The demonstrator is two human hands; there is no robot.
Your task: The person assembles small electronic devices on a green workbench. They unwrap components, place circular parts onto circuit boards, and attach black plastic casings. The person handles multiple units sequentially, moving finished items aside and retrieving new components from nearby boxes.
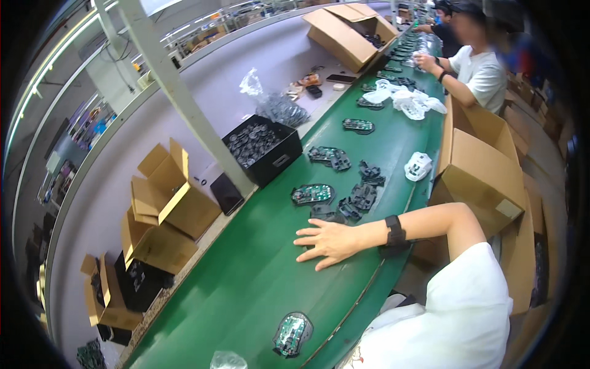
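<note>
My right hand (332,242) reaches in from the right, palm down, fingers spread over the green conveyor belt (246,277). It wears a black wrist strap (395,230) and grips nothing. Dark plastic parts (359,200) lie heaped just beyond it, some partly under the fingers. A mouse base with a green circuit board (312,194) sits beyond the fingertips, and another mouse base (292,335) lies nearer, at the bottom. A white mouse-shaped shell (418,166) rests near the belt's right edge. My left hand is not in view.
A black bin of small round parts (252,144) stands left of the belt, beside a clear bag of parts (283,109). Open cardboard boxes (169,206) line the left; another carton (479,166) stands at the right edge. Farther along, a co-worker's hands (424,61) are over the belt.
</note>
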